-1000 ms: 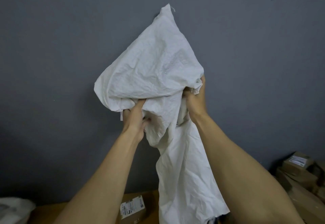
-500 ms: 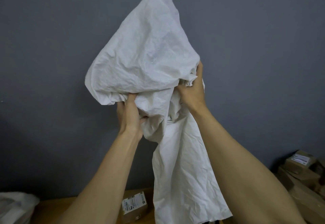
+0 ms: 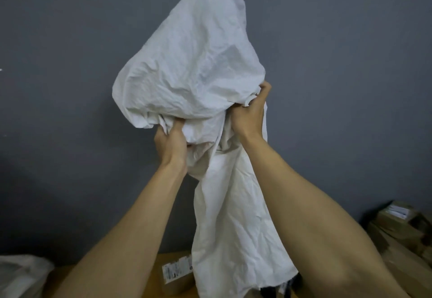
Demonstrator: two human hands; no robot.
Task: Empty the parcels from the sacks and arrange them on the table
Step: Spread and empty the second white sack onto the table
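Head view: two bare arms reach up in front of a grey wall (image 3: 70,63), holding a crumpled white sack (image 3: 194,63) high in the air. The left hand (image 3: 171,143) grips a bunched fold at the sack's middle, fingers curled tight into the cloth. The right hand (image 3: 251,115), a little higher and just beside it, also has its fingers curled round a gathered fold. Above the hands the sack billows into a wide, wrinkled bulge that narrows to a corner at the top edge of the frame. Below them its other end hangs limp between the forearms, down toward a wooden table (image 3: 156,260). A brown parcel (image 3: 177,272) with a white label lies on the table, touching or just behind the hanging end and partly hidden by it. At the lower right, brown boxes (image 3: 397,234) are piled against the wall. At the lower left, part of a white bag (image 3: 21,272) shows.
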